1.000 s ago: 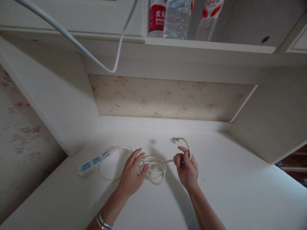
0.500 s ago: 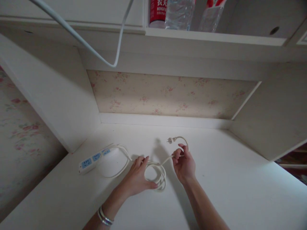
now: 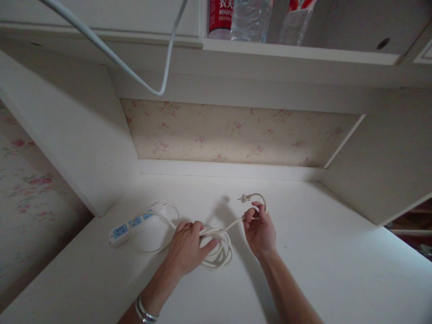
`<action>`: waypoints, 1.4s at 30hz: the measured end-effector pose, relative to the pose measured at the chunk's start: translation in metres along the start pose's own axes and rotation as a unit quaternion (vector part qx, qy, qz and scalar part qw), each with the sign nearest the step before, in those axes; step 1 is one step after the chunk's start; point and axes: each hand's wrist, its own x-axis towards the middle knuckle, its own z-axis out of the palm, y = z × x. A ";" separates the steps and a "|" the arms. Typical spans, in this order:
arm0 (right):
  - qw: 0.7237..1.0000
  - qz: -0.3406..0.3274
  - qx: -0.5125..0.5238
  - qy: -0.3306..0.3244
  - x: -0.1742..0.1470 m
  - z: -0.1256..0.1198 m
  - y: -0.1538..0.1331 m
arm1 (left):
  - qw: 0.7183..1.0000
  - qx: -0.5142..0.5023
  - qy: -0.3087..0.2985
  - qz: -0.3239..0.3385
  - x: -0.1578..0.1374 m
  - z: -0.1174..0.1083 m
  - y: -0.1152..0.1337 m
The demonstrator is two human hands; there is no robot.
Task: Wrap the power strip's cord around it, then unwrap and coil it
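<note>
Head view: a bottle's red label (image 3: 221, 18) reads "NONGFU". Below, a cream cord (image 3: 216, 232) sits coiled mid-surface (image 3: 337, 252), right of its blue-socketed power strip (image 3: 135, 222). Left hand's (image 3: 187, 245) grip encloses the coil; right hand's (image 3: 259, 229) pinches the cord near its pronged plug (image 3: 243, 198).

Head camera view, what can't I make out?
Head view: stretch of cord behind the left hand, hidden by that hand.
Head view: cord inside the right hand, hidden by that hand.
Head view: tops of the bottles, cut off by the top edge.
Head view: both ends of the hanging cable, likewise.
</note>
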 end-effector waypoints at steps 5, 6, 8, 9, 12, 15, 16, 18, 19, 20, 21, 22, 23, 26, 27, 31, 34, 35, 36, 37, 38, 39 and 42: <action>0.999 -0.011 -0.030 -0.007 -0.002 0.002 0.001 | 0.993 -0.067 -0.046 -0.087 0.000 0.009 -0.008; 0.999 -0.009 -0.034 -0.007 -0.002 0.003 0.002 | 0.991 -0.088 -0.051 -0.085 0.000 0.010 -0.010; 0.999 -0.006 -0.036 -0.010 -0.003 0.004 0.003 | 0.986 -0.134 -0.058 -0.077 0.000 0.012 -0.014; 0.999 -0.005 -0.035 -0.014 -0.004 0.004 0.004 | 0.983 -0.156 -0.063 -0.069 0.000 0.012 -0.016; 0.999 -0.002 -0.025 -0.031 -0.004 0.004 0.004 | 0.968 -0.225 -0.101 -0.051 0.001 0.011 -0.022; 0.999 -0.003 -0.013 -0.042 -0.005 0.005 0.002 | 0.943 -0.280 -0.155 -0.085 0.003 0.006 -0.021; 0.999 -0.005 -0.012 -0.044 -0.006 0.005 0.001 | 0.938 -0.289 -0.161 -0.102 0.003 0.004 -0.020; 0.999 -0.005 -0.016 -0.046 -0.006 0.006 0.000 | 0.935 -0.295 -0.152 -0.128 0.003 0.001 -0.016; 0.999 -0.003 -0.022 -0.045 -0.007 0.006 0.000 | 0.933 -0.298 -0.143 -0.141 0.003 -0.001 -0.014; 0.999 -0.001 -0.029 -0.045 -0.007 0.006 -0.001 | 0.931 -0.303 -0.134 -0.153 0.002 -0.001 -0.012; 0.998 0.000 -0.035 -0.045 -0.008 0.007 -0.001 | 0.928 -0.310 -0.127 -0.165 0.002 -0.002 -0.011; 0.998 -0.001 -0.039 -0.045 -0.008 0.007 -0.002 | 0.923 -0.323 -0.121 -0.171 0.001 -0.002 -0.010; 0.998 -0.002 -0.040 -0.048 -0.008 0.007 -0.003 | 0.917 -0.342 -0.115 -0.171 0.001 -0.002 -0.010; 0.998 -0.003 -0.033 -0.061 -0.008 0.007 -0.004 | 0.889 -0.411 -0.113 -0.164 0.002 -0.003 -0.010; 0.997 -0.003 -0.034 -0.062 -0.007 0.007 -0.004 | 0.878 -0.430 -0.118 -0.174 0.002 -0.004 -0.011; 0.997 -0.003 -0.083 -0.009 -0.003 0.002 0.004 | 0.832 -0.496 -0.106 -0.226 0.004 -0.007 -0.014; 0.987 0.013 -0.154 0.042 0.001 -0.005 0.013 | 0.775 -0.587 -0.088 -0.215 0.006 -0.008 -0.014; 0.984 0.021 -0.171 0.047 0.002 -0.007 0.016 | 0.749 -0.621 -0.091 -0.212 0.007 -0.009 -0.013; 0.982 0.028 -0.180 0.045 0.002 -0.008 0.018 | 0.723 -0.651 -0.095 -0.210 0.007 -0.009 -0.013; 0.982 0.034 -0.183 0.038 0.003 -0.009 0.020 | 0.703 -0.673 -0.096 -0.208 0.008 -0.009 -0.012; 0.982 0.039 -0.182 0.029 0.003 -0.010 0.021 | 0.692 -0.686 -0.093 -0.206 0.009 -0.009 -0.012; 0.982 0.042 -0.182 0.019 0.003 -0.010 0.022 | 0.691 -0.689 -0.084 -0.202 0.009 -0.008 -0.013; 0.979 0.049 -0.198 -0.011 0.002 -0.011 0.024 | 0.722 -0.664 -0.043 -0.191 0.010 -0.005 -0.015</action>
